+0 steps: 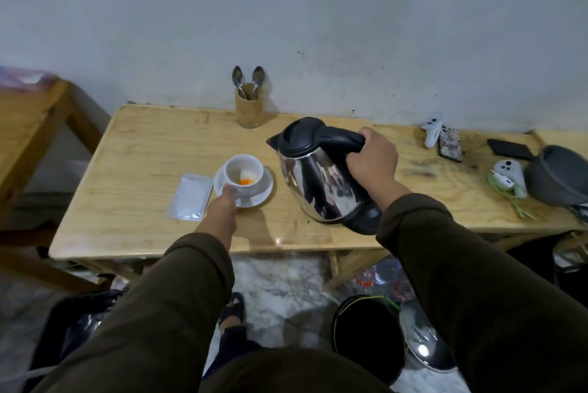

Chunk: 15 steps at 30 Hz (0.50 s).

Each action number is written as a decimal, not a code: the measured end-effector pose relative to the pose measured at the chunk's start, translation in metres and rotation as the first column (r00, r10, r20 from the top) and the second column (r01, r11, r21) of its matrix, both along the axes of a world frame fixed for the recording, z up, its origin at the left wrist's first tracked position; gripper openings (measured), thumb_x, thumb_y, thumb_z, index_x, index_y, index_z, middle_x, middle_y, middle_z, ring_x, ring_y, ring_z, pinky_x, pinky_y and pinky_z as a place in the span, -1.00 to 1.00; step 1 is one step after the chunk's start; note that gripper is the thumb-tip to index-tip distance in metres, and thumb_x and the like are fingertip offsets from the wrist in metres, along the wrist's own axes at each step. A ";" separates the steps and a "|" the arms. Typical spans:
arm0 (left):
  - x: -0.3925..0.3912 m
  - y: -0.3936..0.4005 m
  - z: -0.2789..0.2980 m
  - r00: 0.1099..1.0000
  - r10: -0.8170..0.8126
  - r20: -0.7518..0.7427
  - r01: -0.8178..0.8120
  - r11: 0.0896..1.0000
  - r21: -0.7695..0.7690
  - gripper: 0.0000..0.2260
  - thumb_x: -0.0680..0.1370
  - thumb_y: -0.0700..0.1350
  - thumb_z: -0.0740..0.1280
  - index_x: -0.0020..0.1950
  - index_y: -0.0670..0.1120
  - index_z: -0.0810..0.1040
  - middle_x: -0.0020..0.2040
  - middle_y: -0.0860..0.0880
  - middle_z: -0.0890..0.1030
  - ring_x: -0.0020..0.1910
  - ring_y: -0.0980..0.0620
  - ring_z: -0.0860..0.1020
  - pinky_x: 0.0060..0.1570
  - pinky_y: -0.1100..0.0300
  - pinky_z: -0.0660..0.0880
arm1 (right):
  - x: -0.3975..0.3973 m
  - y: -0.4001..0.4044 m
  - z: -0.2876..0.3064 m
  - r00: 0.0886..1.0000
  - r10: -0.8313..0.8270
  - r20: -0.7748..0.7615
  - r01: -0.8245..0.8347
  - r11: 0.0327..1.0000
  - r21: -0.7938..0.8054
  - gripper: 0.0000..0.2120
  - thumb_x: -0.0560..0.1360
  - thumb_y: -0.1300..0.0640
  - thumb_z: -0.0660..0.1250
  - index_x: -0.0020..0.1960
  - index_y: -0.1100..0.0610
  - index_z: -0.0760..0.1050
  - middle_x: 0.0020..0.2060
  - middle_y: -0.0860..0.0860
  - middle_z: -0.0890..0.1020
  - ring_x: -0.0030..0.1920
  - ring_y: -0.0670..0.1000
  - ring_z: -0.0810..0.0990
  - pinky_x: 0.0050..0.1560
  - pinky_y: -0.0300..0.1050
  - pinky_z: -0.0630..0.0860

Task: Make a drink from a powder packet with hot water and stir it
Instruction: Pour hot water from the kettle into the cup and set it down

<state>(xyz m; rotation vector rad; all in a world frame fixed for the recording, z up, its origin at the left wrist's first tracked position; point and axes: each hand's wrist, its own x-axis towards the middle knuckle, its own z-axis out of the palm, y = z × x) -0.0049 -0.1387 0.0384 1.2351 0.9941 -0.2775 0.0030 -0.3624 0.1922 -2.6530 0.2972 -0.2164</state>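
Note:
A white cup (245, 171) stands on a white saucer (259, 193) on the wooden table (143, 150); orange and white powder lies at its bottom. My left hand (222, 209) touches the cup's near side and the saucer rim. A flat silver powder packet (190, 197) lies just left of the saucer. My right hand (372, 160) grips the black handle of a steel kettle (318, 179), which tilts slightly with its spout toward the cup and sits on or just above its black base. Two spoons (246, 80) stand in a wooden holder (249, 111) by the wall.
On the table's right end lie white game controllers (507, 174), a phone (450, 146), a black wallet-like item (509, 149) and a grey pouch (560, 174). Another wooden table (28, 119) stands to the left. A black bin (366, 332) and bottles sit on the floor below.

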 end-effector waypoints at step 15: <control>0.002 0.002 0.006 0.997 -0.069 -0.026 0.071 0.994 0.078 -0.44 0.58 0.14 0.19 0.45 -0.20 0.34 0.36 -0.19 0.48 0.32 -0.15 0.46 0.24 0.07 0.38 | 0.017 0.039 -0.002 0.986 0.149 -0.073 -0.162 0.961 -0.223 -0.85 0.38 0.33 0.26 -0.17 0.13 0.33 -0.29 0.06 0.45 -0.23 0.11 0.41 -0.16 -0.06 0.38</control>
